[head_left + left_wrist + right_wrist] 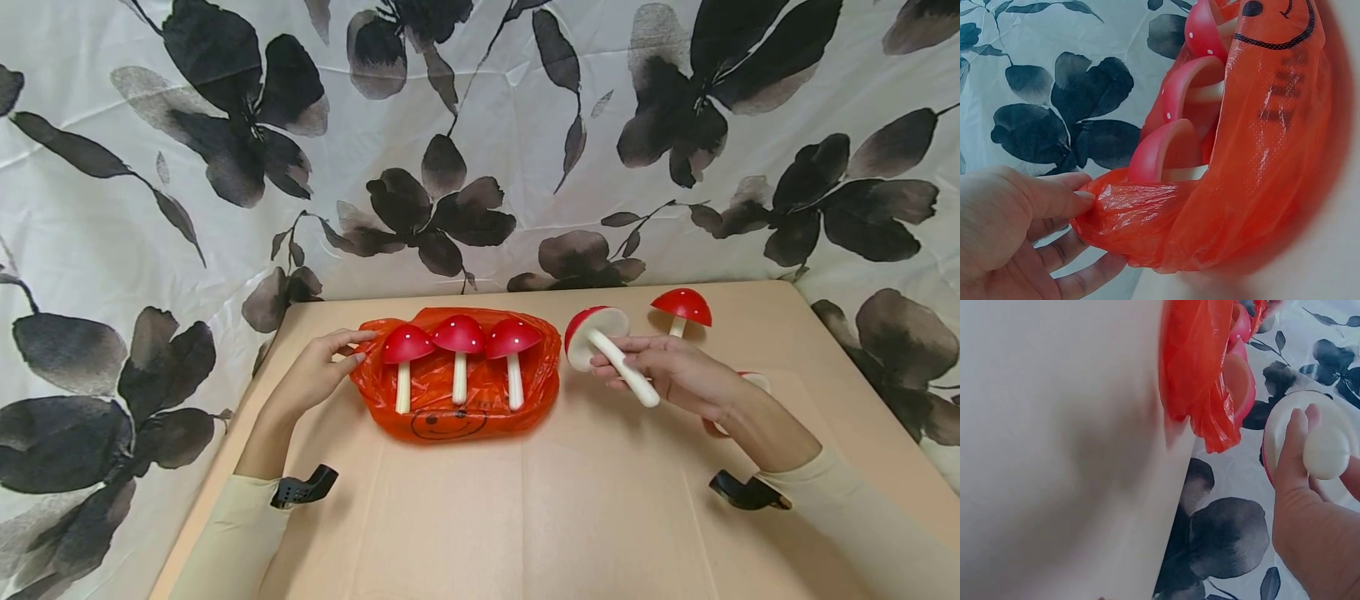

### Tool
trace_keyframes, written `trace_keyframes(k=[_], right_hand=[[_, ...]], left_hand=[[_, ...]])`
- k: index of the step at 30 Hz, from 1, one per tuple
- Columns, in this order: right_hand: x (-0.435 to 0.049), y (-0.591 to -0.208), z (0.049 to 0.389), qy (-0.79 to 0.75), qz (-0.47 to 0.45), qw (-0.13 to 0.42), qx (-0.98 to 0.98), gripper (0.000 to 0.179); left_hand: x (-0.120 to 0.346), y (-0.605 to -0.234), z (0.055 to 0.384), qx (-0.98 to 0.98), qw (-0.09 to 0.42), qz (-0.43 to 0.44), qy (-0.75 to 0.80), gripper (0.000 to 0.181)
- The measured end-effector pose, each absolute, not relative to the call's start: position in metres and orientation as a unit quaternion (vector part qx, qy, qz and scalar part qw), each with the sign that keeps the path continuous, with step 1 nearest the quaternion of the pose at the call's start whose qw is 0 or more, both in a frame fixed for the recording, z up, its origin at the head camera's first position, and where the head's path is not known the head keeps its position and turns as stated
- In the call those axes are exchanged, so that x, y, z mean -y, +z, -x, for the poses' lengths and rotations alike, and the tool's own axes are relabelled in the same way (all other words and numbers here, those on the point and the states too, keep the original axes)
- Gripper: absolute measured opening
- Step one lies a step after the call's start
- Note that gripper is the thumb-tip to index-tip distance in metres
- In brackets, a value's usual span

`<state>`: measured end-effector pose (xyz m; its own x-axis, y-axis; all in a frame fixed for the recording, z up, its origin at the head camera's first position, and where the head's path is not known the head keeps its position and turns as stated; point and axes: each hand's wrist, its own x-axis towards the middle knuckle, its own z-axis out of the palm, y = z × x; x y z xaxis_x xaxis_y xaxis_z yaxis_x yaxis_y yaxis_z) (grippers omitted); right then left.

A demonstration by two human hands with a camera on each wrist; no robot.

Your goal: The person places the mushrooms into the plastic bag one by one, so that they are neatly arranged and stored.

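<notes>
A red plastic bag with a black smiley face lies opened on the table. Inside it, three toy mushrooms with white-dotted red caps and pale stems lie side by side. My left hand pinches the bag's left rim between thumb and fingers. Just off the bag's right side, my right hand grips another toy mushroom by its stem, cap tilted up to the left with its white underside showing. The right wrist view shows that stem end-on between thumb and fingers.
Behind my right hand, one toy mushroom is on the table. Another mushroom is partly hidden by my right forearm. A white cloth with dark flowers hangs behind the table.
</notes>
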<state>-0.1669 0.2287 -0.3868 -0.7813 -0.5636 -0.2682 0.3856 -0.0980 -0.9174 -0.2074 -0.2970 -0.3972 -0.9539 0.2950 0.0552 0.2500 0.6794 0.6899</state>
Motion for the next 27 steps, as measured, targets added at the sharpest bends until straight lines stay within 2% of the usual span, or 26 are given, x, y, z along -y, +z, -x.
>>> trace_keyframes(k=[5, 11, 18, 27], right_hand=[[-0.2302, -0.3906, 0.1673, -0.761, 0.119, 0.337, -0.542, 0.051], [-0.2292, -0.3915, 0.1680, -0.770, 0.148, 0.349, -0.513, 0.055], [-0.2253, -0.3913, 0.1672, -0.772, 0.088, 0.333, -0.534, 0.065], [-0.2242, -0.3922, 0.1674, -0.720, 0.001, 0.279, -0.635, 0.058]], left_hand=[[0.2968, -0.3965, 0.2074, -0.915, 0.035, -0.148, 0.373, 0.038], [0.2979, -0.3966, 0.2073, -0.916, 0.037, -0.148, 0.370, 0.038], [0.2987, -0.3989, 0.2080, -0.915, 0.035, -0.153, 0.373, 0.038], [0.2991, -0.3997, 0.2078, -0.915, 0.035, -0.149, 0.374, 0.038]])
